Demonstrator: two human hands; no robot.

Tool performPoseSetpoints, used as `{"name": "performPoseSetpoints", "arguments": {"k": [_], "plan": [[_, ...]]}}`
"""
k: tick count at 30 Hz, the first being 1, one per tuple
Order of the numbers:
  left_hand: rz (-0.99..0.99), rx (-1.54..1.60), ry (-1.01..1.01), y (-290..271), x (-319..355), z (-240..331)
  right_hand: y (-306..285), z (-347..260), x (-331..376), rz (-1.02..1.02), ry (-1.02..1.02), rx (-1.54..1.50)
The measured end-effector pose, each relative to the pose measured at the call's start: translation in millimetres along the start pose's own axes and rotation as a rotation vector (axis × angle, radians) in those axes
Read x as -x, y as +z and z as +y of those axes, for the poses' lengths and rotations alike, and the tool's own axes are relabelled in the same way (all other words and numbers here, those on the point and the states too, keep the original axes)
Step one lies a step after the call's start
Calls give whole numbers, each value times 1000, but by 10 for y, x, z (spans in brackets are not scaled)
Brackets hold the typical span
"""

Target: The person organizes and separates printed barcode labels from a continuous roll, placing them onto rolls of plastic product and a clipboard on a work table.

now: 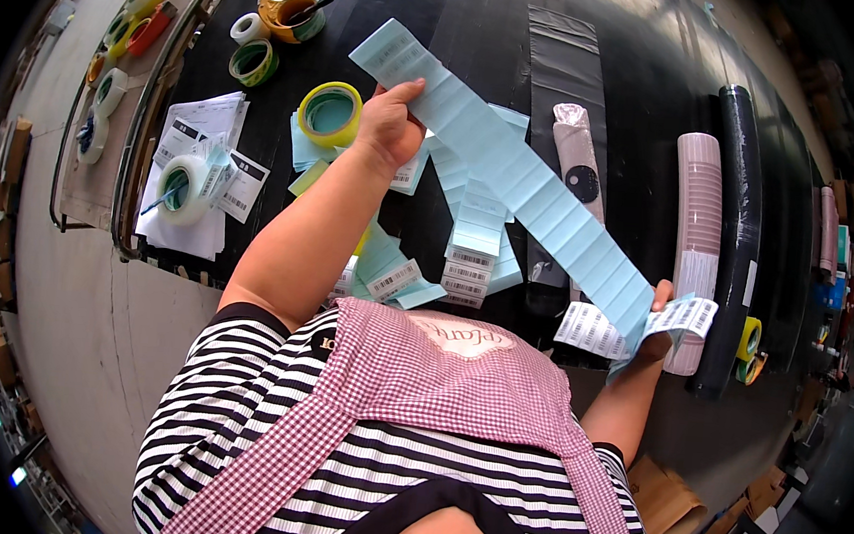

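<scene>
A long strip of labels on pale blue backing (543, 191) stretches slantwise between my two hands above the black table. My left hand (394, 124) is closed on its upper end, at the far left. At the near right, my right hand (657, 330) grips the other end, its fingers partly hidden behind the strip. Around that hand, white barcode labels (593, 328) show where the strip folds over. Below the stretched strip lie more folded label strips (480, 233). Beside my left forearm, a yellow tape roll (309, 122) rests on blue label sheets.
Printed papers (203, 114) lie at the left under a clear tape roll (191, 210). Tape dispensers (311, 25) stand at the back left. A wrapped pinkish package (577, 143), a pink patterned roll (697, 178) and a long black roll (738, 231) lie to the right.
</scene>
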State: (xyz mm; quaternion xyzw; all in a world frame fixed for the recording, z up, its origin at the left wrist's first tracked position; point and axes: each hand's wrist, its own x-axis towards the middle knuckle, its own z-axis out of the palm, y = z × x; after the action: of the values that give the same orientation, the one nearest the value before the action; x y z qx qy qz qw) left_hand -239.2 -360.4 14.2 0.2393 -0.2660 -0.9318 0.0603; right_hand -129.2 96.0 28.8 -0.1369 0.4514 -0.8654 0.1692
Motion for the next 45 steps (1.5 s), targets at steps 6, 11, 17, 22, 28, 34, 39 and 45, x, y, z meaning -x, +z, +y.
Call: {"name": "performPoseSetpoints", "arguments": {"k": [6,11,17,22,28,34,39,45], "plan": [[-147,-102,127,-10,126,83,106,-142,40,227,33,357],[-239,-176,135,271,457,180,457,-174,-405,79,165,287],[-291,-154,269,349,437,339,492,-50,-791,-156,-136,-107],[-302,-102,406,395,341,714,407,-167,-736,-193,-119,-60],[-303,-82,562,437,326,1219,226,-121,-662,-329,-31,12],[-275,-91,561,-4,-245,1798,599,-239,-685,-185,425,208],[-40,-181,526,-301,-489,2039,573,-192,-669,-146,469,320],[-61,-186,505,-469,-591,2037,487,-176,-645,-107,528,338]]}}
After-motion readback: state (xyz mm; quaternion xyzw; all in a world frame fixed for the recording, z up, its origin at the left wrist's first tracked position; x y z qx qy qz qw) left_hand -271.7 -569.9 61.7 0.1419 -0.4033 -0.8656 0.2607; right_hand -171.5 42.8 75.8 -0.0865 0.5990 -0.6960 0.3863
